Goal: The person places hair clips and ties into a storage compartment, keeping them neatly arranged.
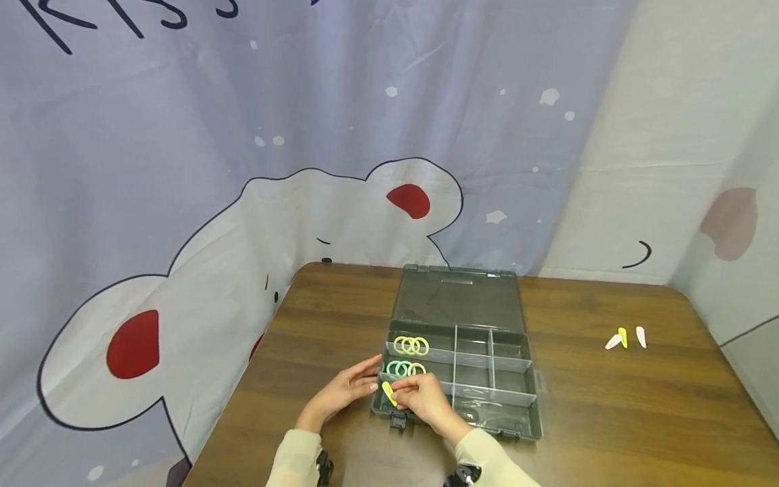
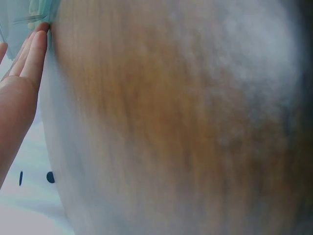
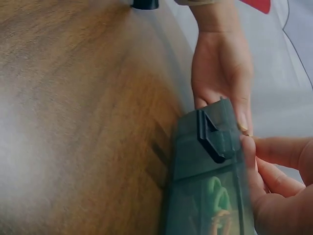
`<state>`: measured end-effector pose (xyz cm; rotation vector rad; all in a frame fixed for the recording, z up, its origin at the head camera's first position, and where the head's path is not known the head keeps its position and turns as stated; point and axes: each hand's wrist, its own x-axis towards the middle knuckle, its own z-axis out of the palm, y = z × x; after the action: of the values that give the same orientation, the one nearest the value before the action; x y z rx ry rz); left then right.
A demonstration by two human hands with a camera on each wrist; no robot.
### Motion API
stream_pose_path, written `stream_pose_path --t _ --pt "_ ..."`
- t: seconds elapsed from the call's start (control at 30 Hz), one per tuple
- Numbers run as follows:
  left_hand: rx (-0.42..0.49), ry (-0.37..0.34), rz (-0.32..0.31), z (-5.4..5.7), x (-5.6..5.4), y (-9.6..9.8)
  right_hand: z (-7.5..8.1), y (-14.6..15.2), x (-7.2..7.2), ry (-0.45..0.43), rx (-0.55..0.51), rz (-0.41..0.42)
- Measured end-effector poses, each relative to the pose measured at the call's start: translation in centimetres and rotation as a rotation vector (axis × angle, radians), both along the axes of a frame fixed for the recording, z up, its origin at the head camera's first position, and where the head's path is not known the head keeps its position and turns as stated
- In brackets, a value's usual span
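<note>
My right hand [image 1: 426, 399] pinches a yellow snap hair clip [image 1: 387, 390] over the front left compartment of a grey see-through organizer box [image 1: 468, 410]. At the box's left side, my left hand [image 1: 343, 392] lies with its fingers extended and their tips against the wall. In the right wrist view, the fingertips of my right hand [image 3: 281, 183] meet near the box's front corner, close to the left thumb; the clip is hidden there. Yellow hair ties [image 1: 411, 345] lie in the back left compartment, green and pale yellow ones [image 1: 403, 368] in the middle left one.
The box's lid [image 1: 459, 297] is folded back flat on the wooden table [image 1: 590, 412]. A latch [image 1: 398, 421] sticks out from the front edge. To the right lie two white hair clips [image 1: 641, 337] and a yellow one [image 1: 623, 337]. A printed curtain [image 1: 487, 135] hangs behind.
</note>
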<state>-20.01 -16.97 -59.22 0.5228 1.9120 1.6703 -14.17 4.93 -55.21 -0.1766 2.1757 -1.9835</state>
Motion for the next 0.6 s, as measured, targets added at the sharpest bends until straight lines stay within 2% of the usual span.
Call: stream_pose_path --t 0.17,0.37,0.6 --pt "-0.003 0.008 0.000 0.2 0.0 0.1 -0.3 -0.3 0.0 0.034 0.040 -0.009" --pt "-0.012 0.002 0.002 0.5 0.0 0.1 -1.0 -0.6 -0.4 0.115 0.179 -0.021" --pt "-0.012 -0.006 0.001 0.4 0.1 0.0 -1.1 -0.9 -0.5 0.100 0.221 -0.006"
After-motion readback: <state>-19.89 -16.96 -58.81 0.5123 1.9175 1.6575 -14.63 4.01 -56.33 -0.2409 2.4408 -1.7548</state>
